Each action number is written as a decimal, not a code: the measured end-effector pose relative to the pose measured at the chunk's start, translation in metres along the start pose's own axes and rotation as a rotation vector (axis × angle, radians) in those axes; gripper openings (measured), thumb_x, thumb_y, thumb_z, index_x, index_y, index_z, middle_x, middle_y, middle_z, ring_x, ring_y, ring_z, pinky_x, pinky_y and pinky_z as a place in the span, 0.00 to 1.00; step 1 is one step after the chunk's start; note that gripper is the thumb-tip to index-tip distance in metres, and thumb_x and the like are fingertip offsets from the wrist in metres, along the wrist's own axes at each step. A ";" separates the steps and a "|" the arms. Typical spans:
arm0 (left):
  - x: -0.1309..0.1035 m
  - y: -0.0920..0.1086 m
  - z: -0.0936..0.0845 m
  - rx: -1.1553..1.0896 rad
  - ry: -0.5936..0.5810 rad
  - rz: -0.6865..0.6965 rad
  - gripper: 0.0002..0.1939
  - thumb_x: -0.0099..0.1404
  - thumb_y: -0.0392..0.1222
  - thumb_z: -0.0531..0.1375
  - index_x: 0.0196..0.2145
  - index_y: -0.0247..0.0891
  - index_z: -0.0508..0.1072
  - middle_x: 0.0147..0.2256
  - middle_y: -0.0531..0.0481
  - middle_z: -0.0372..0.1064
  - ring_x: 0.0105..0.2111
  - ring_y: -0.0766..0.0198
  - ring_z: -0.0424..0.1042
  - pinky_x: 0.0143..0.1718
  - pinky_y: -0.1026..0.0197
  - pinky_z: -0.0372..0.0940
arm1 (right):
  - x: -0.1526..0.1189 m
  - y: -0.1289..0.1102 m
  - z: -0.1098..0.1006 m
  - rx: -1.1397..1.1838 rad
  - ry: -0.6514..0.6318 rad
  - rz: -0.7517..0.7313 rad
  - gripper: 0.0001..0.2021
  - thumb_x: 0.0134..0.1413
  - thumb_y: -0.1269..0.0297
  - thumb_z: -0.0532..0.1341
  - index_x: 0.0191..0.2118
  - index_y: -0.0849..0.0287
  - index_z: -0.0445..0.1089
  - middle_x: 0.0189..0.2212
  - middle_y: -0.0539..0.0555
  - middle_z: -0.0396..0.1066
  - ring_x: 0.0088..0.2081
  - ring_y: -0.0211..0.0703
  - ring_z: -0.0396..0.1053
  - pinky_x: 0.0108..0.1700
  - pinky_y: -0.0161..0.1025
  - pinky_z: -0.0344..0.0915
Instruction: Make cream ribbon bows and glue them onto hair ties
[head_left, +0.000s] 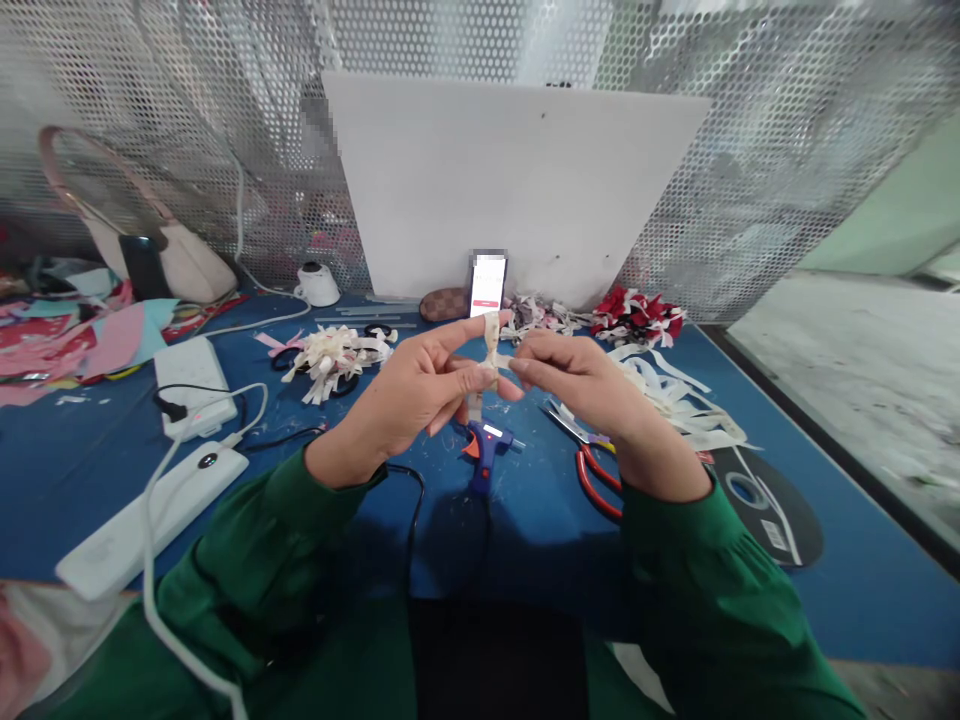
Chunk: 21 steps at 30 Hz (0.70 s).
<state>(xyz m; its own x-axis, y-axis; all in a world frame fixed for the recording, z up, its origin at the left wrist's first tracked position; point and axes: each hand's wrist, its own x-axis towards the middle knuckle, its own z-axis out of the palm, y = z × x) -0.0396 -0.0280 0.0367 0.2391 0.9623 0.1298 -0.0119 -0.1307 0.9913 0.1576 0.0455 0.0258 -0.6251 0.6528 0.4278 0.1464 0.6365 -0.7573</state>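
Note:
A cream ribbon (491, 338) runs over the index finger of my left hand (424, 377) and down past its thumb, which presses on it. My right hand (574, 375) pinches a side strand of the same ribbon between thumb and index finger. Both hands are raised over the middle of the table. Beneath them lies a blue hot glue gun (486, 455) with an orange trigger. Close to my right wrist are red-handled scissors (598, 482), their blades pointing up and left. Part of the ribbon is hidden behind my left fingers.
Cut cream ribbon strips (694, 410) and a black spool (799, 525) lie at the right. A cream ribbon bundle (334, 360) sits left, a red one (637, 315) back right. A lit phone (487, 285) leans on a white board (517, 180). White power strips (154, 520) and cords occupy the left.

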 end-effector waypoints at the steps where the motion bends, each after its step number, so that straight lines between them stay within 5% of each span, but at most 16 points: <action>1: 0.001 0.000 0.000 -0.001 0.009 0.003 0.32 0.68 0.41 0.63 0.67 0.41 0.61 0.37 0.46 0.82 0.10 0.80 0.54 0.21 0.68 0.65 | -0.001 -0.003 -0.001 0.005 0.084 -0.043 0.15 0.60 0.65 0.61 0.22 0.57 0.66 0.25 0.49 0.65 0.31 0.39 0.64 0.36 0.40 0.61; 4: 0.002 -0.002 0.001 -0.014 0.028 0.008 0.32 0.67 0.41 0.64 0.67 0.40 0.63 0.33 0.49 0.81 0.10 0.79 0.55 0.20 0.67 0.65 | -0.003 -0.008 0.007 0.175 0.284 -0.130 0.16 0.59 0.70 0.60 0.21 0.56 0.64 0.29 0.51 0.70 0.35 0.42 0.69 0.41 0.43 0.65; 9: 0.006 -0.008 0.003 0.001 0.083 -0.028 0.32 0.65 0.41 0.66 0.64 0.35 0.66 0.20 0.58 0.72 0.09 0.77 0.54 0.20 0.66 0.64 | -0.003 -0.011 0.029 0.546 0.195 -0.071 0.16 0.66 0.62 0.56 0.25 0.55 0.62 0.23 0.47 0.63 0.21 0.35 0.58 0.28 0.39 0.63; 21: 0.015 -0.024 -0.002 0.115 0.023 0.002 0.24 0.63 0.41 0.65 0.57 0.37 0.75 0.27 0.50 0.77 0.18 0.70 0.68 0.14 0.70 0.56 | -0.012 -0.025 0.044 0.458 0.346 -0.160 0.18 0.69 0.60 0.55 0.25 0.54 0.57 0.22 0.47 0.56 0.23 0.35 0.55 0.26 0.38 0.61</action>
<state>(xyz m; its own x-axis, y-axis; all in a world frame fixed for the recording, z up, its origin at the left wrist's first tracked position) -0.0378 -0.0099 0.0151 0.2172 0.9670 0.1330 0.0994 -0.1574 0.9825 0.1277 0.0041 0.0185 -0.3144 0.7082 0.6322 -0.3232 0.5463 -0.7727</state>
